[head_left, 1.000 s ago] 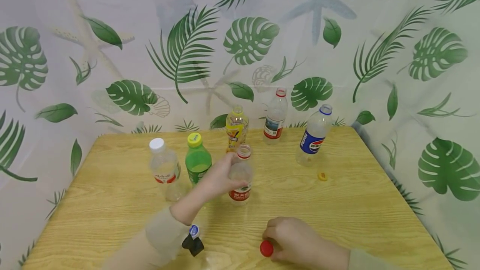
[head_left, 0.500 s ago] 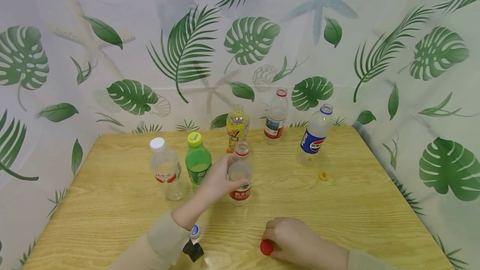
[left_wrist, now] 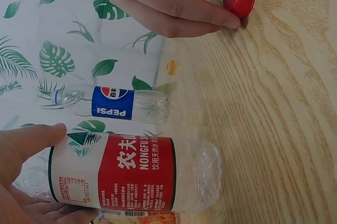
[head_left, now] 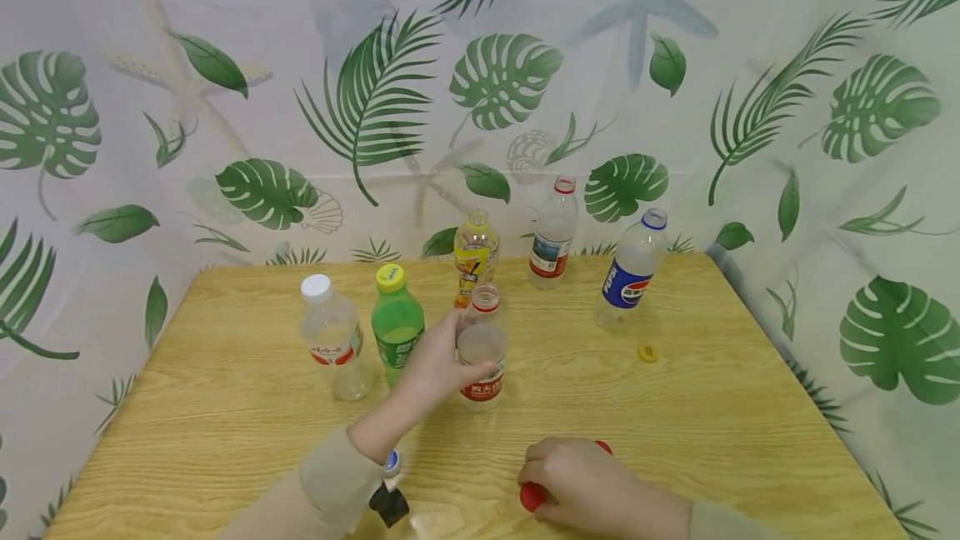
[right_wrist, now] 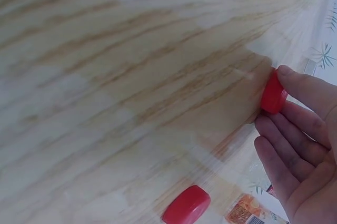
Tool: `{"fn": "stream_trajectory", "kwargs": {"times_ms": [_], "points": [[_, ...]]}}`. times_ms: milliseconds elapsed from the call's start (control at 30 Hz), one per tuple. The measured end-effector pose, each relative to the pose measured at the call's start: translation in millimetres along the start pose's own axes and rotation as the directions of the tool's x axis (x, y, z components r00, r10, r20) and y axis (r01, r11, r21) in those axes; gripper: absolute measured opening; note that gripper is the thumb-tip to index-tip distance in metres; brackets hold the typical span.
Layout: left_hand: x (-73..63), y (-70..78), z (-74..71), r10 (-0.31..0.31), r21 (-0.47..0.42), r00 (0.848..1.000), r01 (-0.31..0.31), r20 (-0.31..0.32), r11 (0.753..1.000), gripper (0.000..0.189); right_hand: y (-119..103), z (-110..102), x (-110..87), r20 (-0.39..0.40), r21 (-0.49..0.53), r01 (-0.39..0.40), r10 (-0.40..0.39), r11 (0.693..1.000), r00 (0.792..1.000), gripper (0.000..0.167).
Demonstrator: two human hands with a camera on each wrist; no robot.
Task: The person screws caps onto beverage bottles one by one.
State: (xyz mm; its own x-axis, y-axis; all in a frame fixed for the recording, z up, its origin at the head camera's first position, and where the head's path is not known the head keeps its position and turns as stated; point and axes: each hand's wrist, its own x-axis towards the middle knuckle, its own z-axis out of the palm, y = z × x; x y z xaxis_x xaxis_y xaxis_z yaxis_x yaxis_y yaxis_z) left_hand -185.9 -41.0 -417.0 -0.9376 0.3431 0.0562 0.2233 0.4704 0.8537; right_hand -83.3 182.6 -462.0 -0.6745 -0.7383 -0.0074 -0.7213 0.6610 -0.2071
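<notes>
My left hand (head_left: 442,357) grips a capless clear water bottle (left_wrist: 139,171) with a red and white label; it stands nearly upright on the table in the head view. Lower right, my right hand (head_left: 573,477) pinches a red bottle cap (head_left: 533,497) between thumb and fingers, low at the tabletop. The right wrist view shows the thumb on that red cap (right_wrist: 274,93). Another red cap (right_wrist: 187,205) lies on the table apart from the fingers, mostly hidden behind the right hand in the head view.
Left stand a white-capped clear bottle (head_left: 333,340) and a yellow-capped green bottle (head_left: 397,319). Behind are capless bottles: yellow-labelled (head_left: 474,261), red-collared (head_left: 553,232) and Pepsi (head_left: 628,273). A yellow cap (head_left: 647,354) lies right; a blue-topped cap (head_left: 392,462) lies by my left sleeve.
The bottle in my left hand has straightened slightly, its neck shifting a little. My right hand has slid slightly left, and the second red cap now shows behind it.
</notes>
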Motion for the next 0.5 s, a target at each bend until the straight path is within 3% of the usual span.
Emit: {"fn": "stream_trajectory", "kwargs": {"times_ms": [233, 500], "points": [[0.9, 0.0, 0.9, 0.026, 0.070, 1.000, -0.026, -0.002, 0.997, 0.066, 1.1, 2.3, 0.1, -0.010, -0.006, 0.003, -0.003, 1.000, 1.000, 0.022], [-4.1, 1.8, 2.0, 0.031, 0.091, 0.997, -0.038, 0.074, 0.995, 0.065, 1.5, 1.7, 0.6, 0.020, 0.019, -0.023, 0.022, 1.000, 1.000, 0.018]]}}
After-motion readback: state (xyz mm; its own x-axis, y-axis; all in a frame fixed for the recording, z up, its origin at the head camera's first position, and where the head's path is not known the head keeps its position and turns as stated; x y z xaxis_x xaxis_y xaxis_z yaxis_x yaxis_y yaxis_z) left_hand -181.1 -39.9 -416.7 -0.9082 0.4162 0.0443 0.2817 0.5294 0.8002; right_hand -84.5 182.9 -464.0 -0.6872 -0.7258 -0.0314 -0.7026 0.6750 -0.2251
